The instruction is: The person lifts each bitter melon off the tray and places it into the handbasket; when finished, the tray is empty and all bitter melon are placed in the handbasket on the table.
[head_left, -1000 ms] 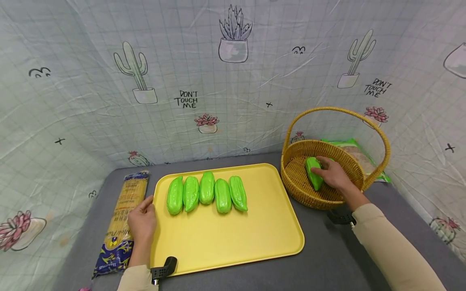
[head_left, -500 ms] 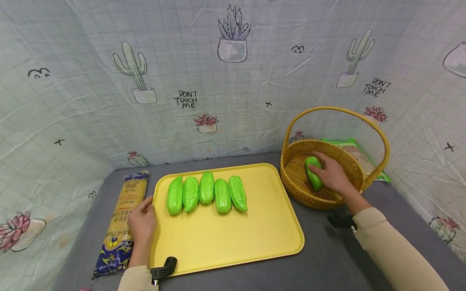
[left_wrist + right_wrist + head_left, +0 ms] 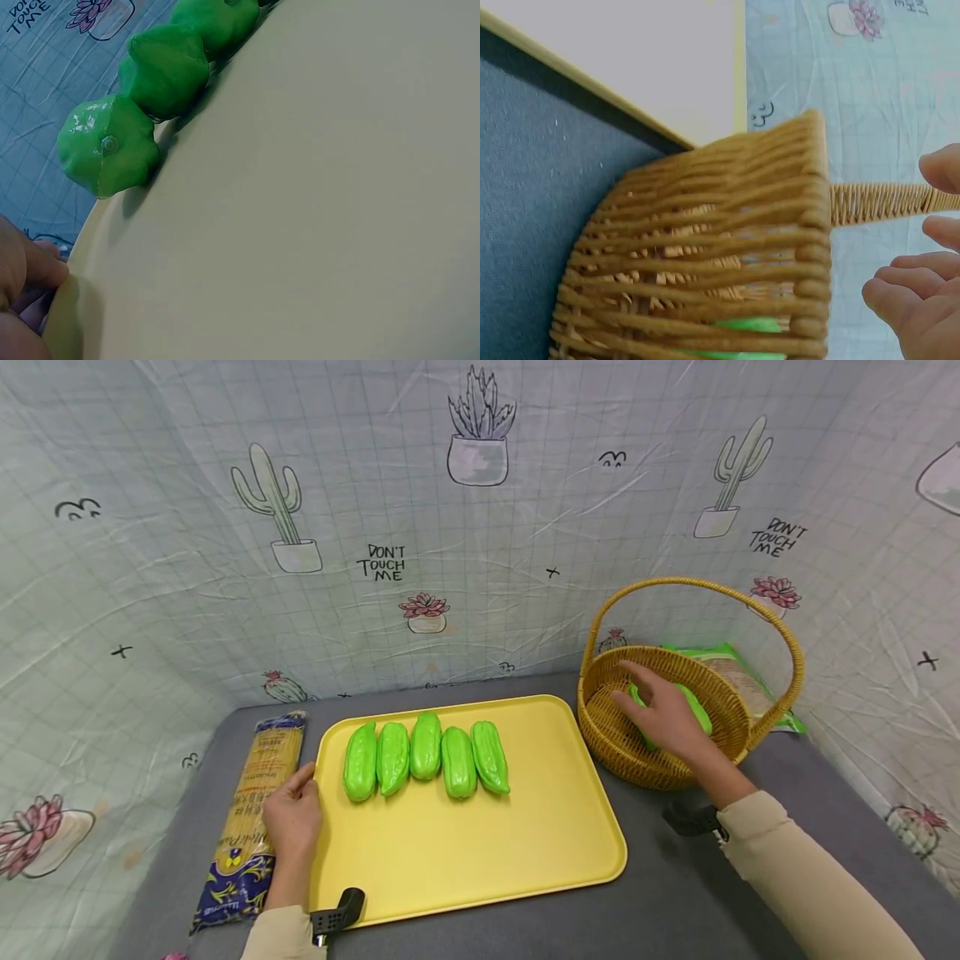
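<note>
My left hand point(image 3: 292, 814) rests at the left rim of a yellow tray point(image 3: 480, 852). In the left wrist view its fingertips point(image 3: 60, 274) touch the outside of that rim. Several shiny, ribbed green imitation gourds point(image 3: 426, 747) lie side by side across the tray's upper left half. Over the wicker basket point(image 3: 615, 758) at the right, my right hand point(image 3: 663, 714) is raised with thumb and fingers spread apart, nothing between them. A green gourd point(image 3: 693, 708) shows inside the basket beyond the hand; another is partly hidden beneath it.
The basket's tall arched handle point(image 3: 693, 582) rises over the right forearm's far side. Behind the basket lies a green-edged bag point(image 3: 731, 668). A long pack of spaghetti point(image 3: 251, 810) lies left of the tray. A printed cloth point(image 3: 525, 510) hangs behind the grey table.
My right hand has let go of the green gourd in the basket, opened its fingers and lifted slightly toward the left. The left hand and the tray have not moved.
</note>
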`<state>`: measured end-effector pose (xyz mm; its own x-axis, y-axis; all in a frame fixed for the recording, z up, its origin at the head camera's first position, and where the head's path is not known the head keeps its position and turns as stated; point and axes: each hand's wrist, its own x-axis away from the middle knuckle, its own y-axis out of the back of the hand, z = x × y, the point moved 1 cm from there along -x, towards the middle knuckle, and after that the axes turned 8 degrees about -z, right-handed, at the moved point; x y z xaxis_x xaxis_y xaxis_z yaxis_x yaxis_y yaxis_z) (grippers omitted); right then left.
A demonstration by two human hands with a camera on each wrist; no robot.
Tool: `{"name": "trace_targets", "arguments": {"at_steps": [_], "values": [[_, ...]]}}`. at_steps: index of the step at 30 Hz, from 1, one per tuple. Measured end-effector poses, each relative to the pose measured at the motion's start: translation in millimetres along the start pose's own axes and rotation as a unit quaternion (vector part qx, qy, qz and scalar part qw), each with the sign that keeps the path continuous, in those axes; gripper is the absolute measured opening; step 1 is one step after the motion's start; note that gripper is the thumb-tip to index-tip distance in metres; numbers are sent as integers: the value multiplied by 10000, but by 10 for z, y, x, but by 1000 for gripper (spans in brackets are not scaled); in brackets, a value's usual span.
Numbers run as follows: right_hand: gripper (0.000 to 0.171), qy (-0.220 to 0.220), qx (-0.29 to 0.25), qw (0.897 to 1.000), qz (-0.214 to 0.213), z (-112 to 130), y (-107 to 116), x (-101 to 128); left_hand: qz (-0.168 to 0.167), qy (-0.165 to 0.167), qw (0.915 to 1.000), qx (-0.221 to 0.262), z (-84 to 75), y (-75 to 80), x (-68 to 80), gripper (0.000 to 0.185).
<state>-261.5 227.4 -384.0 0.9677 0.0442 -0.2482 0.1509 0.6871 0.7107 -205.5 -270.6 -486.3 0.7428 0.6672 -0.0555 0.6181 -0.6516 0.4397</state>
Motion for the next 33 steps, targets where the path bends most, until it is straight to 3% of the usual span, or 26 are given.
{"name": "trace_targets", "arguments": {"at_steps": [12,25,33], "values": [[70,300,-508,9981,186,239,-159,107,-55,-168,9998,47,-11,14,-1,38],[70,444,-918,9935,508,439,-459,170,-33,-124,9999,42,-13,8,-8,37],[74,433,-1432,9839,977,514,-636,187,-120,-200,9997,57,-10,3,-17,37]]}}
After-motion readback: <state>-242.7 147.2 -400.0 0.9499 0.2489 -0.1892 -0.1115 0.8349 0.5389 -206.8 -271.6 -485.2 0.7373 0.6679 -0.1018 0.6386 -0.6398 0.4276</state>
